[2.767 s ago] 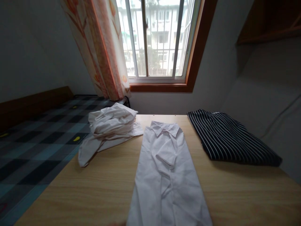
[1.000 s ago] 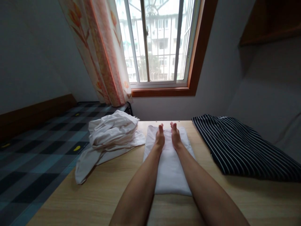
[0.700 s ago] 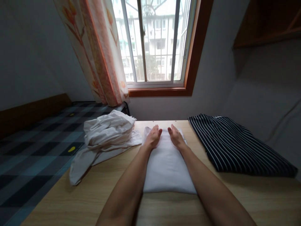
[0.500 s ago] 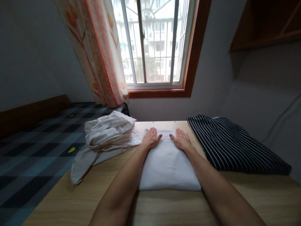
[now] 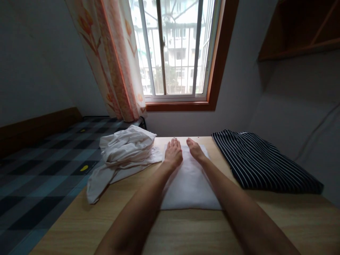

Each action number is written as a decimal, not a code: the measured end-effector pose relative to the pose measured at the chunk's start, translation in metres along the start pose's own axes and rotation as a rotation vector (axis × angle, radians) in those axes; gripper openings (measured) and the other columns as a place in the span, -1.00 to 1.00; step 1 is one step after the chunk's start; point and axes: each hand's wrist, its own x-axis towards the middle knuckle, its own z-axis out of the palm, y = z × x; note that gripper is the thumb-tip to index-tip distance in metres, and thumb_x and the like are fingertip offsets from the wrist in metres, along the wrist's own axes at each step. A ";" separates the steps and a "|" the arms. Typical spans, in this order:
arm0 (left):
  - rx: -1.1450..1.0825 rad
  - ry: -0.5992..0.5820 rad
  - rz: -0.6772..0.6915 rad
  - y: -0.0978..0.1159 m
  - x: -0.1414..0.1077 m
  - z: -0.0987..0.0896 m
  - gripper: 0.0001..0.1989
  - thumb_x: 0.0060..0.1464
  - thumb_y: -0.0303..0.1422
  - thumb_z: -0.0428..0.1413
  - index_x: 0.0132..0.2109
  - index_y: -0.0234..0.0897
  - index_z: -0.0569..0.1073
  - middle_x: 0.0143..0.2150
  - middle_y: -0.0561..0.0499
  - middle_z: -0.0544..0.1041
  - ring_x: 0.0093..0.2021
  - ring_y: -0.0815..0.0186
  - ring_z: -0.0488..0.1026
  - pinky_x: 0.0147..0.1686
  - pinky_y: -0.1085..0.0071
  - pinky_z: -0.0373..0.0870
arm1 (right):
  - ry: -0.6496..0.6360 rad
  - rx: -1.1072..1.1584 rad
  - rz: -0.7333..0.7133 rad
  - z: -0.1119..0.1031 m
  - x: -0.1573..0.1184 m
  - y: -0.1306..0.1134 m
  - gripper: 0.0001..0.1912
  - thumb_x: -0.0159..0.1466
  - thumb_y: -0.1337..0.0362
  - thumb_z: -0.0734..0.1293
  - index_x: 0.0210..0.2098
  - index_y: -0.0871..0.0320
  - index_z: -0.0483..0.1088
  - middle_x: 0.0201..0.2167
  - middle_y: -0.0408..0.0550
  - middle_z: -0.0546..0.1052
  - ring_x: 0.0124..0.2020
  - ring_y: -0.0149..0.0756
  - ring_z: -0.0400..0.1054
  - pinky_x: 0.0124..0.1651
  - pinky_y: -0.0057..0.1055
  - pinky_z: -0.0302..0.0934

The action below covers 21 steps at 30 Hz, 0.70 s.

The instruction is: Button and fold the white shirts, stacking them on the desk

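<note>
A folded white garment [image 5: 190, 193] lies flat on the wooden table in front of me. My left hand [image 5: 173, 153] is over its far left part, palm down, fingers stretched out and holding nothing. Close by on the right, my right hand [image 5: 195, 148] is over the far part of the same cloth. It is turned on edge with its fingers extended, and nothing shows in it. Whether the right palm presses on the cloth cannot be made out.
On the left of the table [image 5: 170, 233] sits a crumpled heap of white cloth [image 5: 127, 145], one end trailing. A black-and-white striped garment [image 5: 260, 161] lies on the right. Beyond are a checked bed [image 5: 50, 170], a curtain [image 5: 114, 71] and a barred window [image 5: 177, 49].
Both hands have moved slightly farther forward and closer together over the white garment. My right hand has turned from palm down onto its edge.
</note>
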 end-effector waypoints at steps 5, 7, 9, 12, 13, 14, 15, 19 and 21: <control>-0.087 -0.148 0.000 0.008 -0.011 0.024 -0.36 0.20 -0.35 -0.14 0.38 -0.50 0.02 0.42 -0.30 -0.03 0.41 -0.01 -0.11 0.33 0.09 -0.12 | -0.024 -0.001 -0.084 0.038 -0.017 -0.021 -0.42 0.44 0.21 -0.15 0.26 0.31 0.20 0.28 0.12 0.26 0.31 -0.27 0.08 0.33 -0.33 -0.10; -0.110 -0.148 0.013 0.002 -0.011 0.031 -0.39 0.22 -0.33 -0.19 0.38 -0.46 0.05 0.42 -0.25 -0.01 0.41 0.03 -0.11 0.32 0.09 -0.10 | -0.049 -0.029 -0.109 0.041 -0.022 -0.016 -0.43 0.43 0.19 -0.10 0.25 0.32 0.21 0.29 0.15 0.24 0.34 -0.21 0.02 0.35 -0.26 -0.16; -0.133 -0.128 -0.007 -0.005 -0.009 0.035 -0.41 0.25 -0.34 -0.25 0.37 -0.47 0.06 0.42 -0.24 -0.01 0.42 0.07 -0.11 0.32 0.09 -0.09 | -0.071 -0.058 -0.114 0.040 -0.024 -0.008 -0.42 0.43 0.14 -0.06 0.27 0.37 0.18 0.31 0.22 0.19 0.36 -0.11 -0.04 0.36 -0.17 -0.22; -0.149 -0.115 -0.027 -0.013 -0.005 0.036 -0.40 0.26 -0.30 -0.27 0.36 -0.52 0.07 0.42 -0.26 -0.02 0.41 0.07 -0.10 0.32 0.11 -0.09 | -0.101 -0.126 -0.088 0.035 -0.025 0.004 -0.37 0.42 0.07 -0.03 0.31 0.38 0.09 0.35 0.23 0.08 0.38 -0.05 -0.11 0.37 -0.08 -0.31; -0.151 -0.113 -0.028 -0.016 -0.004 0.036 -0.39 0.26 -0.26 -0.26 0.36 -0.54 0.07 0.42 -0.27 -0.02 0.41 0.04 -0.09 0.32 0.11 -0.09 | -0.111 -0.159 -0.072 0.032 -0.025 0.008 -0.34 0.41 0.03 -0.02 0.33 0.36 0.05 0.37 0.20 0.05 0.39 -0.06 -0.14 0.37 -0.08 -0.33; -0.153 -0.112 -0.029 -0.018 -0.003 0.036 -0.37 0.27 -0.23 -0.25 0.36 -0.54 0.07 0.41 -0.29 -0.03 0.41 0.03 -0.08 0.32 0.11 -0.10 | -0.122 -0.194 -0.052 0.029 -0.026 0.012 -0.31 0.40 -0.01 -0.02 0.35 0.34 0.02 0.38 0.18 0.02 0.39 -0.07 -0.16 0.37 -0.09 -0.34; -0.155 -0.111 -0.036 -0.021 -0.002 0.035 -0.36 0.27 -0.19 -0.25 0.36 -0.55 0.07 0.41 -0.29 -0.03 0.40 0.02 -0.07 0.32 0.11 -0.10 | -0.132 -0.227 -0.027 0.026 -0.026 0.017 -0.27 0.39 -0.06 -0.02 0.36 0.34 -0.01 0.39 0.16 -0.01 0.40 -0.08 -0.18 0.37 -0.10 -0.36; -0.156 -0.121 -0.075 -0.032 -0.001 0.033 -0.32 0.28 -0.12 -0.26 0.36 -0.55 0.04 0.41 -0.31 -0.03 0.41 0.04 -0.08 0.32 0.10 -0.11 | -0.155 -0.261 0.069 0.011 -0.032 0.040 -0.18 0.36 -0.14 -0.02 0.38 0.36 -0.09 0.41 0.12 -0.07 0.41 -0.10 -0.26 0.38 -0.11 -0.39; -0.157 -0.123 -0.092 -0.036 -0.001 0.032 -0.31 0.28 -0.11 -0.25 0.36 -0.56 0.04 0.41 -0.32 -0.01 0.41 0.03 -0.08 0.32 0.09 -0.11 | -0.143 -0.255 0.103 0.003 -0.037 0.052 -0.18 0.36 -0.13 -0.02 0.38 0.36 -0.13 0.41 0.11 -0.10 0.42 -0.10 -0.26 0.38 -0.11 -0.37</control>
